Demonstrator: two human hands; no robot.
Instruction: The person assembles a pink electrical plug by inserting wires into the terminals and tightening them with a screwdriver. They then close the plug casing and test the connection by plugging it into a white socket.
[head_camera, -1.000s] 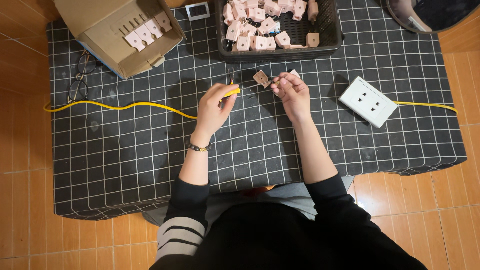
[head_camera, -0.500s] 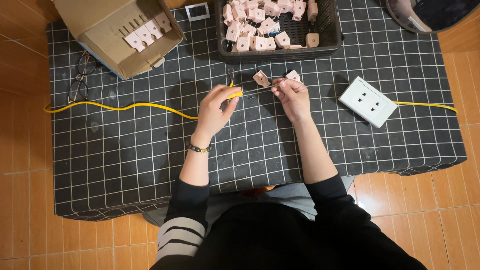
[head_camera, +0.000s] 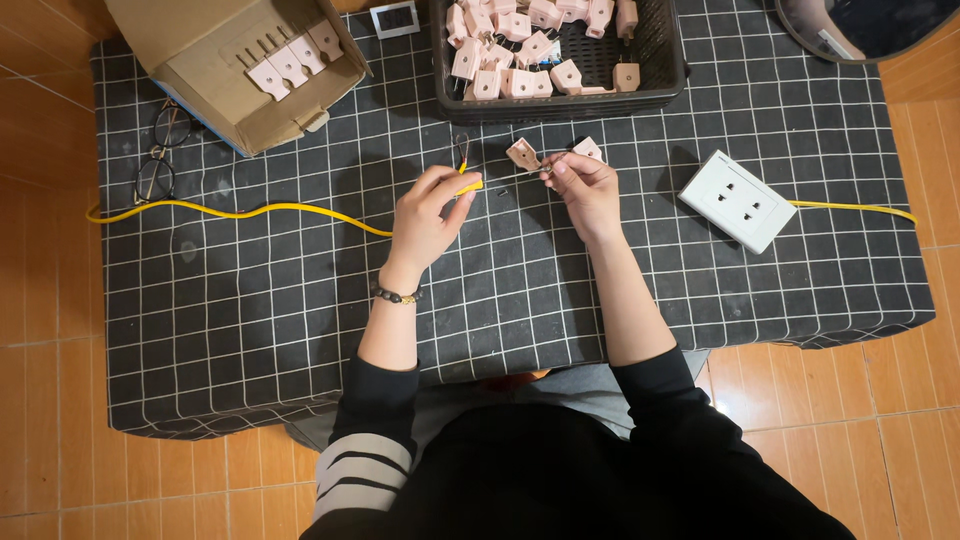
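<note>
Two hands work above the middle of the desk (head_camera: 250, 330), which is covered by a black cloth with a white grid. The left hand (head_camera: 428, 215) pinches the end of one yellow cable (head_camera: 250, 211); two bare wire tips stick up from its fingers toward the basket. The cable's long axis runs left across the cloth to the desk's left edge. The right hand (head_camera: 585, 185) is closed on pink plug parts (head_camera: 524, 155), two pieces showing, one at each side of its fingers. Behind them sits one black basket (head_camera: 660, 60) holding more than a dozen pink plugs. One open cardboard box (head_camera: 200, 90) at the far left holds four more. One white socket block (head_camera: 737, 200) lies to the right, one pair of glasses (head_camera: 160, 155) near the left edge. The near half of the cloth lies open.
</note>
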